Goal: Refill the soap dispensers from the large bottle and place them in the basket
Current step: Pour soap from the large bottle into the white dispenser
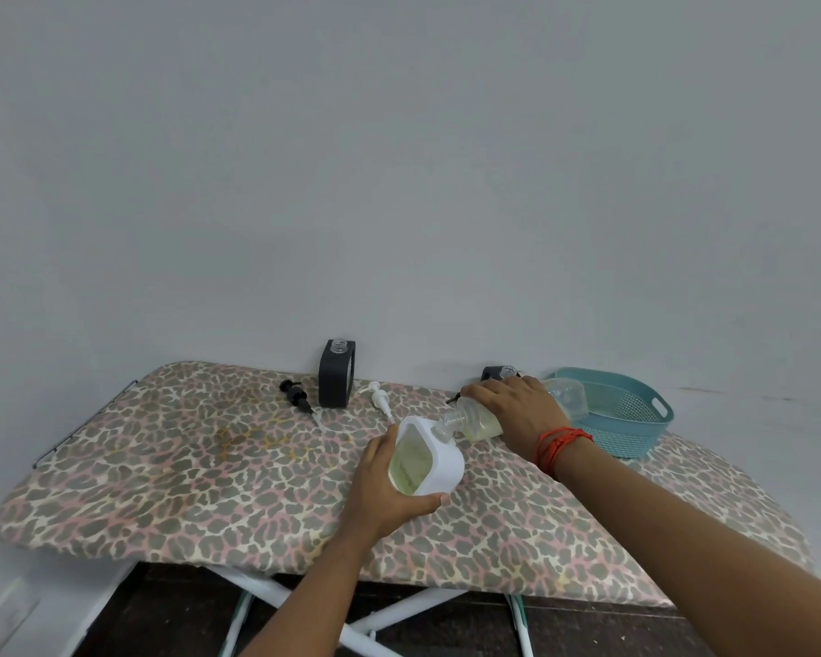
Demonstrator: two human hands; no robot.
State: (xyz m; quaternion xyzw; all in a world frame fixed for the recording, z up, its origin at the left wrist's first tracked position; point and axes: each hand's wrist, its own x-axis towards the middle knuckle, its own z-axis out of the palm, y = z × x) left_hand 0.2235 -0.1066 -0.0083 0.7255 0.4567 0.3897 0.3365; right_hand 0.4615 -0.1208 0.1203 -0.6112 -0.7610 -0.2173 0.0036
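Over patterned board (209,467), large bottle (479,422) tips (neck left) into dispenser (442,462).

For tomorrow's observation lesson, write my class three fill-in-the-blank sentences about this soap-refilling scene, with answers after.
1. The left hand grips the ____ square plastic dispenser.
2. The right hand tilts the large clear plastic bottle into that ____.
3. The teal perforated plastic basket stands at the leopard-print ironing board's ____ end.
Answers: white; dispenser; right.
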